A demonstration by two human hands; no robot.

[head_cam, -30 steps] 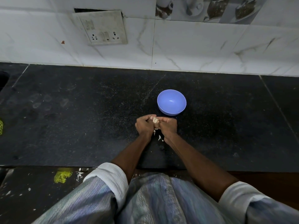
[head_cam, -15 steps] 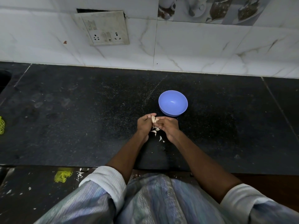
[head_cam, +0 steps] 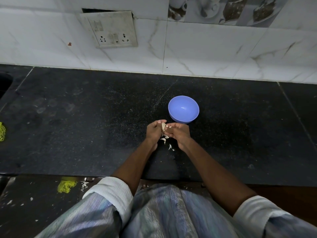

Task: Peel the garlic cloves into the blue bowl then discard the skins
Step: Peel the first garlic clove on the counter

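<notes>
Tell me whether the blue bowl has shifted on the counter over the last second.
No. The blue bowl sits at the same spot beside the faint seam line in the black counter; its slight drift in the picture matches the wall socket's, so the camera moved.

The person wears a shirt of pale blue and grey streaked cloth with a buttoned front. Both sleeves are rolled above the elbows, each showing a broad white ribbed cuff: the left cuff and the right cuff. Forearms and hands are bare.
</notes>
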